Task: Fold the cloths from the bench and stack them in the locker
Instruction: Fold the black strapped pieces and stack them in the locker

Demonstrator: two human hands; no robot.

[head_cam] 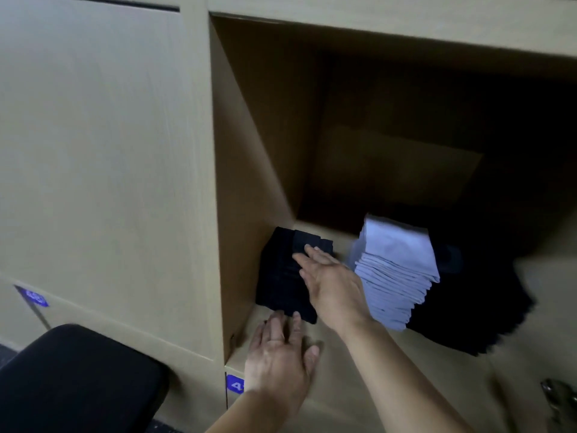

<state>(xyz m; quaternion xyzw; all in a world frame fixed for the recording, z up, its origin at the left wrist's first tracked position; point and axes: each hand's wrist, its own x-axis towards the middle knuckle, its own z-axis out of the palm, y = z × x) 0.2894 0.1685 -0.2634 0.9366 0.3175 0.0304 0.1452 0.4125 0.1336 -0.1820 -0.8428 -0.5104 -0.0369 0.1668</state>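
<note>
Beige wooden locker, one compartment open: a person's right hand lies flat, fingers straight, on top of a stack of folded dark cloths set against the left wall. The left hand, fingers also straight, touches the stack's front edge. Just beside it stands a stack of pale cloths, then a black heap. A black padded bench sits lower left.

Locker: pale wood-grain board, smooth, matt, faint streaks
Dark cloths: matt black fabric, weave too dark to tell
Pale cloths: soft matt fabric, crisp folded edges
Bench: black matt padded cover
Label: blue, slight sheen
Fitting: shiny metal, blurred
</note>
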